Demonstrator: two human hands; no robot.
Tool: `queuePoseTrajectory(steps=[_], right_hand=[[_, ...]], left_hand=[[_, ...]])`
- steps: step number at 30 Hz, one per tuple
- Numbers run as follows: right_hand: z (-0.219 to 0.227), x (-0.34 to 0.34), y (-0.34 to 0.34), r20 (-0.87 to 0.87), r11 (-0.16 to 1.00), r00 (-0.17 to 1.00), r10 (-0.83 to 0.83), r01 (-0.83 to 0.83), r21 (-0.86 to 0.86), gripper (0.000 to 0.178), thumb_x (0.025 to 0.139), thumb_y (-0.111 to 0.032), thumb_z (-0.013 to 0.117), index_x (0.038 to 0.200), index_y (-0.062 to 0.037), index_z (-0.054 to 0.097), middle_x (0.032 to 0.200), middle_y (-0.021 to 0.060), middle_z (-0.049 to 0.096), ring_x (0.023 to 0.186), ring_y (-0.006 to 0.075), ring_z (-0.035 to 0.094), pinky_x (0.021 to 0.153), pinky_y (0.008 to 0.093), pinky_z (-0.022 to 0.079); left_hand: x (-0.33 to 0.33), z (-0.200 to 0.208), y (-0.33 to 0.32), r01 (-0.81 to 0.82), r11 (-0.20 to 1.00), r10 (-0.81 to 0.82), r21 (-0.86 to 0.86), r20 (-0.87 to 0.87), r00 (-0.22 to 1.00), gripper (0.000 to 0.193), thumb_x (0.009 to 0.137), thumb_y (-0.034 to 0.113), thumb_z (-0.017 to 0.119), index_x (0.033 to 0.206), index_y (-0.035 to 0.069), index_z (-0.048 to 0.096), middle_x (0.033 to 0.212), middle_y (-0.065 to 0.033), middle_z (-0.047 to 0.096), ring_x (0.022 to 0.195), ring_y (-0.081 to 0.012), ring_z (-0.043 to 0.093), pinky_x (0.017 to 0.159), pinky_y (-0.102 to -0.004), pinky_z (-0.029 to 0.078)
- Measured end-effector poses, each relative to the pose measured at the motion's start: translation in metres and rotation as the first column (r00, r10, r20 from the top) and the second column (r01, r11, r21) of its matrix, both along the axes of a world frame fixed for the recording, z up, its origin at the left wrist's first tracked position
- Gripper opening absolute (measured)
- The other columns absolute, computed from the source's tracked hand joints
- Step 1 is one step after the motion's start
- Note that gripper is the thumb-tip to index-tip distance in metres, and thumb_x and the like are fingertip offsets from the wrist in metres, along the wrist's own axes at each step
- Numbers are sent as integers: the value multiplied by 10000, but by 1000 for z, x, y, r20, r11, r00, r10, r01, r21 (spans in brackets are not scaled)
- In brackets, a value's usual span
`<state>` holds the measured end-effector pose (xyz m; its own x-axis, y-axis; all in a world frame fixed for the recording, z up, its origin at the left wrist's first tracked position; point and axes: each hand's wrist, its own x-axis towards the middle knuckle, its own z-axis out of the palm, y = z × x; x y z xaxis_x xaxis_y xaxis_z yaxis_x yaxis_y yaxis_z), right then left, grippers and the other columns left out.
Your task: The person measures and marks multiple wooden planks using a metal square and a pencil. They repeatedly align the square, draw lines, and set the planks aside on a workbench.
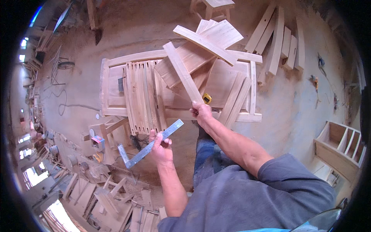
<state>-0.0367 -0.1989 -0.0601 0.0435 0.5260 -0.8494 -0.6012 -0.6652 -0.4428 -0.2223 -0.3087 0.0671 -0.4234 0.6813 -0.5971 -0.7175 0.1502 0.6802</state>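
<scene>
My left hand (pixel 161 150) is closed round the long arm of a metal try square (pixel 143 153), held at the near left of the work. A pale wooden board (pixel 181 69) slants away from my right hand (pixel 201 111), whose fingers are closed on its near end. Beyond lies a framed wooden panel (pixel 116 87) bearing several slotted wooden strips (pixel 140 92) side by side. Wide planks (pixel 220 36) and another narrow board (pixel 205 44) are stacked crosswise on it. A yellow tape measure (pixel 207 98) rests just beyond my right hand.
More cut boards (pixel 275 42) lean or lie at the far right. A wooden stool (pixel 216 4) stands at the far edge, and a slatted wooden box frame (pixel 338 145) at the right. Wood offcuts (pixel 112 201) crowd the near left. Orange and dark power tools (pixel 315 83) lie at right.
</scene>
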Motion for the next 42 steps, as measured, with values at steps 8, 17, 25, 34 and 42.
queuePoseTrajectory(steps=[8, 17, 25, 34, 42], right_hand=[[-2, 4, 13, -76, 972, 969, 234, -231, 46, 195, 896, -209, 767, 902, -41, 667, 776, 44, 663, 653, 168, 672, 568, 310, 499], [33, 84, -19, 149, 962, 955, 258, -269, 56, 549, 914, -112, 771, 1394, 40, 554, 1085, 83, 679, 949, 191, 714, 756, 283, 580], [69, -23, 57, 966, 599, 136, 219, -801, -23, 928, 719, -159, 862, 1503, 21, 401, 1284, 243, 533, 1222, 421, 534, 1058, 499, 446], [43, -47, 64, 971, 560, 177, 160, -826, 58, 883, 723, -68, 778, 1499, 51, 376, 1228, 269, 497, 1160, 460, 509, 1059, 503, 434], [59, -30, 74, 904, 537, 377, 201, -814, 220, 930, 739, -90, 805, 1542, 5, 347, 1293, 261, 539, 1216, 443, 540, 1095, 492, 420]], left_hand=[[1, -26, 32, 34, 999, -36, 37, 40, 999, 328, 986, 14, 636, 1278, 164, 620, 961, -85, 667, 736, -205, 617, 632, -364, 498], [-14, -86, 151, 129, 991, -132, 42, 100, 986, 496, 960, 41, 719, 1404, 116, 513, 953, -62, 674, 715, -179, 630, 630, -352, 532], [-41, -115, 209, 204, 977, -211, 60, 145, 967, 442, 938, 64, 771, 1334, 122, 582, 961, -54, 704, 717, -168, 650, 637, -337, 546], [-38, -122, 210, 171, 981, -184, 91, 166, 969, 322, 942, 68, 769, 1226, 188, 675, 996, -63, 710, 770, -179, 645, 665, -340, 532], [-34, -132, 206, 183, 972, -209, 149, 187, 960, 303, 966, 112, 746, 1246, 222, 709, 1228, -178, 714, 820, -195, 655, 715, -347, 552]])
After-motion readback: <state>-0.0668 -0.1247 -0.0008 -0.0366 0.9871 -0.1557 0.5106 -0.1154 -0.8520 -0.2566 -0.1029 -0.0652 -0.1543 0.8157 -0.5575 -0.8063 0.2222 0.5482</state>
